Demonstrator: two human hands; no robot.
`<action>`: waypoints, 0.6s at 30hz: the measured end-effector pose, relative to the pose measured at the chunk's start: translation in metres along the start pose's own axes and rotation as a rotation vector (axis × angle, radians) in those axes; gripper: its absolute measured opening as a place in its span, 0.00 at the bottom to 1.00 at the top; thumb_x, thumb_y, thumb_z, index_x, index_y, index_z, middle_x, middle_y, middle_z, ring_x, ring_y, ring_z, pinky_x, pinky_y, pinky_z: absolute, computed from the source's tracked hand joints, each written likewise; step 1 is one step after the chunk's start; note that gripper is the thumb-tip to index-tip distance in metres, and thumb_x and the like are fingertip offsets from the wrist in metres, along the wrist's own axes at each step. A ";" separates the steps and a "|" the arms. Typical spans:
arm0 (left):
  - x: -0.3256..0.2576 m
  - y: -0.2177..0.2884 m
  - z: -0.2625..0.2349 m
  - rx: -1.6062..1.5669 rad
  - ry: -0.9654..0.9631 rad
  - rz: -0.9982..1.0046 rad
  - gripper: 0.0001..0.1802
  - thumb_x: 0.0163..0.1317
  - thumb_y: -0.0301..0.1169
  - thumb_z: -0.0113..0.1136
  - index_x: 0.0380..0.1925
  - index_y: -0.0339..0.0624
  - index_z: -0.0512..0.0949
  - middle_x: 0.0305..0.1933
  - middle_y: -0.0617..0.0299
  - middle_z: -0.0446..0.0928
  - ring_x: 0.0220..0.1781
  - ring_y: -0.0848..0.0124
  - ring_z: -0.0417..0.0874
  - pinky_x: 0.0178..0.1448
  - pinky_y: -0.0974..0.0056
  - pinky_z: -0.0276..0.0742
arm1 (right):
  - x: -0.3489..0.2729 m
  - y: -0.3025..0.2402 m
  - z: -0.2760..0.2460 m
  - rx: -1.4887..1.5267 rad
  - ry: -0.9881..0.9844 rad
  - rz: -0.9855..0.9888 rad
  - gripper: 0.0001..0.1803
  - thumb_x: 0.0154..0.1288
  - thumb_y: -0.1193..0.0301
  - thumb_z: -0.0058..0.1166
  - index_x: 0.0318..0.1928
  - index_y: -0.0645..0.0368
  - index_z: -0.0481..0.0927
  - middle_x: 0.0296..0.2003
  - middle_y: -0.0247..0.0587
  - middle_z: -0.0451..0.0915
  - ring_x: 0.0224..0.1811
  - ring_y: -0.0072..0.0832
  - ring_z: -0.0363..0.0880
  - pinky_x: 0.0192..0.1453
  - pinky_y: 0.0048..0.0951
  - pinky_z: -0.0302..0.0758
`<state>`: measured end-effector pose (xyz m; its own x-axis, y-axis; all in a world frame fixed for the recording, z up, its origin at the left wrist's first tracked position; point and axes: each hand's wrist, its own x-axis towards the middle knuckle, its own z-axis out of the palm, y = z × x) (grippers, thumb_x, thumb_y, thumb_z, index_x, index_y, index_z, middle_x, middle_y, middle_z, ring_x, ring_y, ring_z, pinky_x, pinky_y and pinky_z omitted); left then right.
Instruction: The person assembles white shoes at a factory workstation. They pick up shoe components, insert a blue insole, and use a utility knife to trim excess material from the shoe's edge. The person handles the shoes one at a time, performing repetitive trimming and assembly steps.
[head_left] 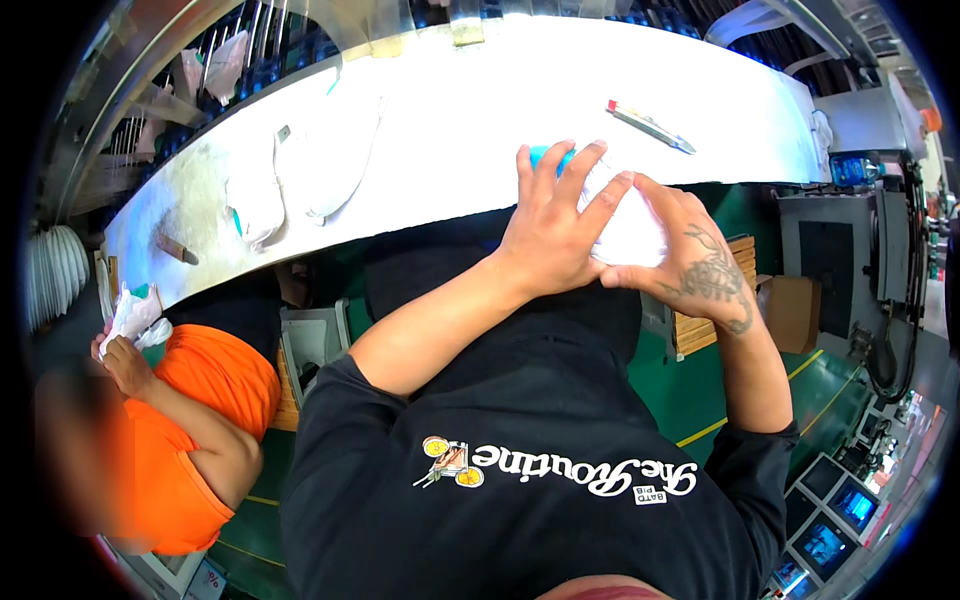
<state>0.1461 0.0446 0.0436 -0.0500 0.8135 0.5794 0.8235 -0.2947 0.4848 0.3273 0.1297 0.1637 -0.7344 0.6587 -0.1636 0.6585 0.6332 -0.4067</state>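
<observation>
Far left, a co-worker in an orange shirt [200, 400] handles a white bag [135, 312]. More white bags [330, 150] lie flat on the bright surface [480, 90]. At its near edge, the left hand [550, 230] presses fingers spread over a white packet [630, 230], seemingly pinning it, while the right hand [700, 265] has its grip pinched closed on the packet's edge. A utility knife [650, 126] lies beyond.
</observation>
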 end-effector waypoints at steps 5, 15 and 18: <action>0.001 0.005 -0.001 -0.046 -0.032 -0.024 0.49 0.45 0.47 0.86 0.71 0.51 0.80 0.78 0.44 0.65 0.77 0.36 0.67 0.72 0.16 0.61 | -0.001 0.003 0.013 0.019 0.114 -0.001 0.45 0.59 0.53 0.80 0.72 0.60 0.79 0.63 0.59 0.85 0.67 0.53 0.82 0.74 0.50 0.78; -0.015 -0.010 -0.008 -0.074 0.029 0.054 0.50 0.41 0.46 0.89 0.70 0.52 0.83 0.79 0.44 0.65 0.80 0.37 0.66 0.76 0.19 0.61 | -0.020 0.031 0.008 0.258 0.041 -0.118 0.50 0.54 0.50 0.86 0.74 0.59 0.80 0.61 0.55 0.85 0.64 0.48 0.83 0.70 0.46 0.80; -0.020 -0.012 -0.005 -0.107 0.055 0.065 0.49 0.43 0.48 0.89 0.70 0.51 0.83 0.79 0.43 0.65 0.81 0.37 0.66 0.78 0.21 0.61 | -0.024 0.034 0.022 0.409 0.067 -0.172 0.49 0.56 0.54 0.84 0.76 0.56 0.77 0.69 0.53 0.80 0.72 0.49 0.79 0.76 0.46 0.76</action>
<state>0.1344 0.0299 0.0291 -0.0321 0.7633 0.6453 0.7610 -0.3999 0.5109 0.3636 0.1272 0.1342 -0.8066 0.5910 -0.0095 0.3987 0.5322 -0.7468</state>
